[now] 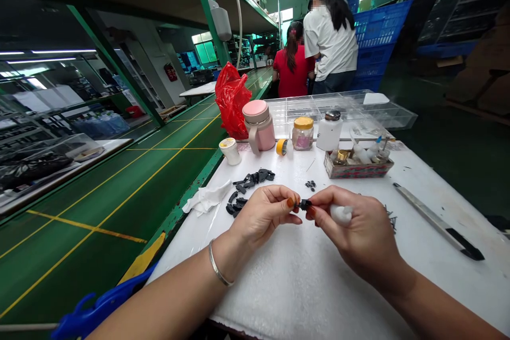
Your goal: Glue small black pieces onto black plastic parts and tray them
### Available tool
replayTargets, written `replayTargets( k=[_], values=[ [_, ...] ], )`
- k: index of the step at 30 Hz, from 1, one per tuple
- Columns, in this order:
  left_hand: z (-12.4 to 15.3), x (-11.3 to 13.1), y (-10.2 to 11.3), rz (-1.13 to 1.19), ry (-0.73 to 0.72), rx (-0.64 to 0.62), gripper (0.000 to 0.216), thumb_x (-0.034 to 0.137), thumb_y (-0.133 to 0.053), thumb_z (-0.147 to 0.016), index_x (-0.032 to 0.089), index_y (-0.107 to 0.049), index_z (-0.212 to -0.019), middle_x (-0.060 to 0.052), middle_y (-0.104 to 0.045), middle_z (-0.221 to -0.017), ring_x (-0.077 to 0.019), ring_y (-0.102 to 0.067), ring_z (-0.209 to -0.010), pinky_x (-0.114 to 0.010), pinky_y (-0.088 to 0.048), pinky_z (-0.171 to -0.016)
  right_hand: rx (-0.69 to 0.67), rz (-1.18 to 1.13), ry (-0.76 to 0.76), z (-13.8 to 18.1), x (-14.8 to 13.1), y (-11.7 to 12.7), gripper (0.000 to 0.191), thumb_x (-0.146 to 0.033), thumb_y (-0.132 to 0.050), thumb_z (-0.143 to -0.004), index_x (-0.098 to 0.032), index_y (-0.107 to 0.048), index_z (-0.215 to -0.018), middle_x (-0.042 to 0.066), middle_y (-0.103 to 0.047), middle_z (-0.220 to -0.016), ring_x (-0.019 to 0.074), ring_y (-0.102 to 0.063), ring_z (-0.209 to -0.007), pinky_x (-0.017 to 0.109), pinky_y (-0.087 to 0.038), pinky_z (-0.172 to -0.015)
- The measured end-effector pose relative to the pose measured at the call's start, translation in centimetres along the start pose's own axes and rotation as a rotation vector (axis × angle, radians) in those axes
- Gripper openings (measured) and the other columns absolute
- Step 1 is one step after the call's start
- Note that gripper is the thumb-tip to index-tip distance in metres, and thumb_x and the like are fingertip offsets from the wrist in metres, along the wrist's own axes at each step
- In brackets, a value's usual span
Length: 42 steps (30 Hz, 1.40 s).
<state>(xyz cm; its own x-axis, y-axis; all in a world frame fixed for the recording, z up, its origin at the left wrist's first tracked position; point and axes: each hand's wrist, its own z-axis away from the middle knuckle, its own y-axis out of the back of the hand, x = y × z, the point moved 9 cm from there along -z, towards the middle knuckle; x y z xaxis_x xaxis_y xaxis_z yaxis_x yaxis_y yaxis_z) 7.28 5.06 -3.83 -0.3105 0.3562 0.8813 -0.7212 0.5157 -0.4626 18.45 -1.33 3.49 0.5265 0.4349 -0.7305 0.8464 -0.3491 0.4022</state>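
Note:
Over the white worktop, my left hand [263, 208] pinches one end of a small black part [305, 204] between thumb and forefinger. The fingertips of my right hand [362, 228] are closed on the other end of it. A small whitish, bottle-like thing [341, 214] shows between the thumb and fingers of my right hand; most of it is hidden. Behind my left hand lies a loose heap of black plastic pieces [255, 178]. Several tiny black bits [311, 185] lie just beyond my fingertips. Partly covered by my right hand are thin dark pins [392, 219].
A box of small bottles [358, 169] stands behind my right hand, a grey tool with a black end [438, 220] to its right. Farther back are a pink mug [261, 130], a jar [303, 135] and yellow tape [281, 147]. A green conveyor [131, 191] runs left; two people are ahead.

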Motion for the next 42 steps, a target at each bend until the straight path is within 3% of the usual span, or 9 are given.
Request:
replayTargets(
  k=[8, 13, 18, 21, 26, 42],
  values=[
    [0.0, 0.4, -0.4, -0.005, -0.023, -0.057, 0.012, 0.018, -0.074, -0.077, 0.011, -0.065, -0.076, -0.003, -0.058, -0.081, -0.0112, -0.059, -0.073, -0.022, -0.056, -0.063, -0.006, -0.091, -0.086, 0.1, 0.7, -0.2, 0.005, -0.019, -0.064, -0.08, -0.019, -0.067, -0.076, -0.003, -0.065, -0.059, 0.011, -0.057, -0.05, 0.021, -0.042, -0.049],
    [0.1, 1.4, -0.1, -0.043, -0.116, -0.011, 0.011, 0.026, -0.066, -0.086, 0.016, -0.065, -0.09, -0.003, -0.062, -0.087, -0.012, -0.062, -0.077, -0.023, -0.057, -0.065, -0.021, -0.305, -0.331, 0.0, 3.4, -0.6, 0.01, -0.026, -0.067, -0.078, -0.017, -0.065, -0.074, -0.001, -0.063, -0.056, 0.0129, -0.058, -0.053, 0.022, -0.044, -0.051],
    [0.7, 2.8, -0.2, -0.269, -0.253, 0.058, 0.024, 0.02, -0.076, -0.077, 0.017, -0.068, -0.099, -0.005, -0.072, -0.089, -0.0149, -0.068, -0.079, -0.021, -0.055, -0.066, -0.018, -0.61, -0.514, 0.4, 5.2, -1.7, 0.021, -0.035, -0.072, -0.074, -0.015, -0.063, -0.075, 0.002, -0.064, -0.062, 0.0126, -0.056, -0.054, 0.024, -0.044, -0.051],
    [1.2, 3.2, -0.3, -0.349, -0.302, 0.114, 0.022, 0.016, -0.077, -0.073, 0.017, -0.073, -0.095, -0.005, -0.075, -0.084, -0.0144, -0.069, -0.077, -0.019, -0.055, -0.067, 0.011, -0.682, -0.585, 0.8, 5.6, -2.1, 0.022, -0.033, -0.074, -0.07, -0.014, -0.063, -0.075, 0.003, -0.066, -0.063, 0.0121, -0.055, -0.053, 0.024, -0.044, -0.051],
    [1.6, 3.7, -0.2, -0.449, -0.369, 0.178, 0.018, 0.017, -0.078, -0.072, 0.02, -0.078, -0.09, -0.006, -0.076, -0.088, -0.016, -0.07, -0.078, -0.021, -0.056, -0.067, 0.015, -0.695, -0.605, 1.0, 5.6, -2.4, 0.021, -0.031, -0.074, -0.07, -0.014, -0.064, -0.078, 0.002, -0.066, -0.063, 0.0117, -0.055, -0.054, 0.023, -0.043, -0.051],
    [2.1, 4.2, -0.8, -0.545, -0.455, 0.138, 0.016, 0.02, -0.072, -0.078, 0.023, -0.078, -0.092, -0.007, -0.075, -0.097, -0.0202, -0.069, -0.086, -0.028, -0.057, -0.072, 0.023, -0.64, -0.51, 0.8, 5.2, -2.0, 0.02, -0.033, -0.073, -0.076, -0.016, -0.063, -0.076, 0.002, -0.065, -0.066, 0.0126, -0.056, -0.058, 0.025, -0.045, -0.056]
  ],
)
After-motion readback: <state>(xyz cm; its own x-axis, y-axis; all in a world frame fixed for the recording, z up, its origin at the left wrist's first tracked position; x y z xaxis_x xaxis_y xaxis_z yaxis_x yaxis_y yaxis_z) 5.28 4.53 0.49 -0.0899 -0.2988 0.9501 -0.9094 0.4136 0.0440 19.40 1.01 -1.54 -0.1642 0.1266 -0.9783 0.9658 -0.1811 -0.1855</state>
